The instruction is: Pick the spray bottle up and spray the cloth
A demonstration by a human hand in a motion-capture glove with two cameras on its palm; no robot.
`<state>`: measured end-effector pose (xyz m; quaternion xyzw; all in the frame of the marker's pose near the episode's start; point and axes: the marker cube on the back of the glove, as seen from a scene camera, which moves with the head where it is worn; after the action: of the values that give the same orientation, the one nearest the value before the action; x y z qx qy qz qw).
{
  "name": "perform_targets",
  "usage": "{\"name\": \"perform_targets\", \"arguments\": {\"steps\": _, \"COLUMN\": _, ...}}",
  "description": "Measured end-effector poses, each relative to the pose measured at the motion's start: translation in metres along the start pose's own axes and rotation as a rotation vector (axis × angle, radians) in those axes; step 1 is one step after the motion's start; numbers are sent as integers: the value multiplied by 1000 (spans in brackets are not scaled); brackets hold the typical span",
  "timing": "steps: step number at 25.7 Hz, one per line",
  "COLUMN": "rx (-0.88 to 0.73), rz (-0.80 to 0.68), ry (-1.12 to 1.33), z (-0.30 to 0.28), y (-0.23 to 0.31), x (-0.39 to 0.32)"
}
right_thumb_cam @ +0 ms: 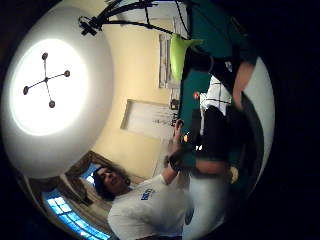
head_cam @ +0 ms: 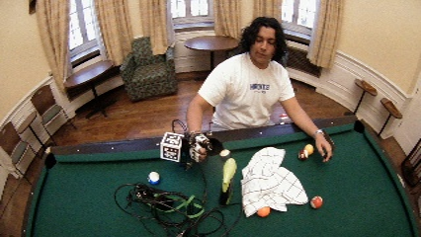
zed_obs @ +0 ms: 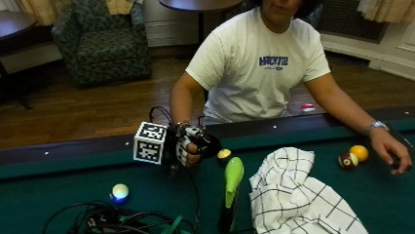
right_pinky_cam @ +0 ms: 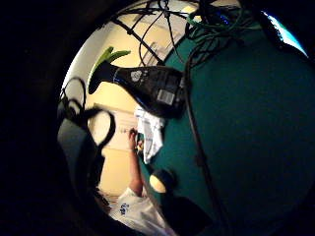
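Observation:
The spray bottle (zed_obs: 231, 187) lies on the green felt with its lime-green head pointing toward the person; its dark body (right_pinky_cam: 147, 86) shows in the little finger side palm view. A white checked cloth (zed_obs: 295, 197) lies crumpled just beside it. My gloved right hand (zed_obs: 191, 146) hovers near the table's rail, a short way from the bottle's head and apart from it. Its fingers hang loosely curled and hold nothing. In the wide outside view the bottle (head_cam: 227, 180) lies between the hand (head_cam: 197, 145) and the cloth (head_cam: 270, 182).
A yellow-and-black ball (zed_obs: 224, 154) sits beside the gloved hand. A white-and-blue ball (zed_obs: 119, 191) and a tangle of cables (zed_obs: 110, 219) lie to one side. The bare left hand (zed_obs: 392, 151) rests by two balls (zed_obs: 353, 157). Two orange balls (head_cam: 263, 212) lie past the cloth.

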<state>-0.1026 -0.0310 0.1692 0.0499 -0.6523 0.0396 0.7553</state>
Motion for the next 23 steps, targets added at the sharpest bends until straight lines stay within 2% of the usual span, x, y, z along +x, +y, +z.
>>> {"name": "perform_targets", "arguments": {"steps": 10, "rx": -11, "rz": 12, "ry": 29, "z": -3, "y": -1, "x": 4}}
{"name": "perform_targets", "arguments": {"steps": 23, "rx": -41, "rz": 48, "ry": -12, "z": 23, "y": -20, "x": 15}}
